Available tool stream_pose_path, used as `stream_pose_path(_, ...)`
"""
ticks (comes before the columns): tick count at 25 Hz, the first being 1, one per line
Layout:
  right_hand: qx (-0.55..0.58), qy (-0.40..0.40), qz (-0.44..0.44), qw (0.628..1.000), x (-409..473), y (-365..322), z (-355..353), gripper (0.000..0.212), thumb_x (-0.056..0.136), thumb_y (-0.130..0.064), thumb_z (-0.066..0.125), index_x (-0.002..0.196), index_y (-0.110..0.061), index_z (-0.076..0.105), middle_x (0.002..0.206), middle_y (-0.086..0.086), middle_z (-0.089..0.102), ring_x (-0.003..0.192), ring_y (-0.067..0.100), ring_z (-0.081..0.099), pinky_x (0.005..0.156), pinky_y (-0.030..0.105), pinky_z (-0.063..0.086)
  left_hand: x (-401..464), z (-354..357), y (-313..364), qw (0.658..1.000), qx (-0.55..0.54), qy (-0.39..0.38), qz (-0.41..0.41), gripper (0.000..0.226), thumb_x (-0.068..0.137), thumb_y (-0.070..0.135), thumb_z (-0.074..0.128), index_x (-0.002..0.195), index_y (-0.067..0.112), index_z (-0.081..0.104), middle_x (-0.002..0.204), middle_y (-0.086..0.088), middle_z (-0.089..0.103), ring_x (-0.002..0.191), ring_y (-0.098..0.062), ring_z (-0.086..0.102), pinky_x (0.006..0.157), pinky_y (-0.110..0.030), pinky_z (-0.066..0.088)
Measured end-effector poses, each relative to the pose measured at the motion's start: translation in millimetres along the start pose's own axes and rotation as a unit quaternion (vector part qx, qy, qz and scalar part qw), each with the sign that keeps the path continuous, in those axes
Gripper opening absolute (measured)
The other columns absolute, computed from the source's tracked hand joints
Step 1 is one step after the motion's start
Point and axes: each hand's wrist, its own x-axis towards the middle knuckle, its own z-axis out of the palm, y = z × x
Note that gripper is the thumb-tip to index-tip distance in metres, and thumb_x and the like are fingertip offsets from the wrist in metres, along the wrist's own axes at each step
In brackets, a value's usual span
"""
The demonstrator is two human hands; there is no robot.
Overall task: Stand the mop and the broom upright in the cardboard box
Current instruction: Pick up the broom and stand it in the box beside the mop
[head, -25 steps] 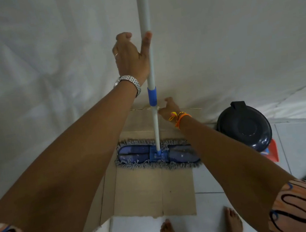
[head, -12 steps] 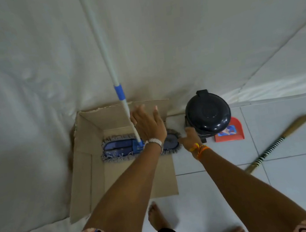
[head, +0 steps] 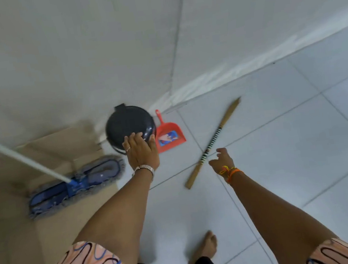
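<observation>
The mop [head: 73,184] stands in the cardboard box [head: 43,148] at the left, its blue fringed head on the box floor and its white handle leaning up and left out of frame. The broom handle [head: 211,143], wooden with a black-and-white striped band, lies flat on the tiled floor at centre right; its bristle end is not visible. My left hand [head: 141,153] hovers open, palm down, over the edge of a black bin, holding nothing. My right hand [head: 222,161] is open, fingers spread, just right of the broom handle's lower part and not touching it.
A round black lidded bin [head: 128,124] stands against the white wall beside the box. A red dustpan [head: 169,133] lies flat to its right. White tiled floor [head: 294,148] spreads to the right. My bare feet [head: 204,248] are on the tiles below.
Both hands have let go of the mop, which now rests in the box leaning left. The view has swung right; my right hand has moved out toward the broom handle.
</observation>
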Motion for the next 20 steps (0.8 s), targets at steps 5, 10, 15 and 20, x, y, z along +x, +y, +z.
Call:
stream_pose_path(5, 0.026, 0.016, 0.023, 0.999, 41.4, 36.7, -103.6, 0.055, 0.087, -0.001, 0.055, 0.138, -0.007, 0.035, 0.139, 0.024, 0.049, 0.117, 0.038, 0.055, 0.092, 0.04, 0.049, -19.7, 59.7, 94.1, 0.996, 0.042, -0.046, 0.068, 0.049, 0.103, 0.044, 0.042, 0.133, 0.007, 0.054, 0.145, -0.015, 0.05, 0.145, -0.035, 0.032, 0.125, -0.045, 0.017)
stream_pose_path(10, -0.008, 0.012, 0.024, 1.0, 108.8, 47.2, -158.1, 0.056, 0.088, -0.001, 0.054, 0.14, -0.008, 0.034, 0.136, 0.024, 0.05, 0.117, 0.038, 0.055, 0.091, 0.043, 0.05, 0.6, 119.3, 151.9, 0.997, 0.029, -0.067, 0.002, 0.053, 0.103, 0.044, 0.046, 0.136, 0.005, 0.054, 0.144, -0.017, 0.051, 0.143, -0.035, 0.033, 0.122, -0.045, 0.023)
stream_pose_path(15, -0.135, -0.029, -0.031, 0.99, 196.0, 17.7, -192.0, 0.059, 0.085, 0.001, 0.054, 0.14, -0.005, 0.034, 0.136, 0.024, 0.05, 0.122, 0.038, 0.052, 0.099, 0.042, 0.047, 50.5, 171.4, 184.6, 0.986, -0.074, -0.081, -0.126, 0.049, 0.101, 0.042, 0.05, 0.135, 0.006, 0.055, 0.139, -0.018, 0.054, 0.134, -0.036, 0.045, 0.112, -0.049, 0.038)
stream_pose_path(20, -0.288, -0.095, -0.117, 0.946, 285.7, -6.1, -195.3, 0.061, 0.083, 0.003, 0.054, 0.14, -0.005, 0.034, 0.137, 0.022, 0.048, 0.129, 0.037, 0.045, 0.105, 0.04, 0.041, 96.9, 215.8, 197.6, 0.848, -0.273, -0.048, -0.451, 0.059, 0.103, 0.046, 0.044, 0.148, 0.007, 0.045, 0.15, -0.017, 0.047, 0.137, -0.035, 0.047, 0.115, -0.047, 0.038)
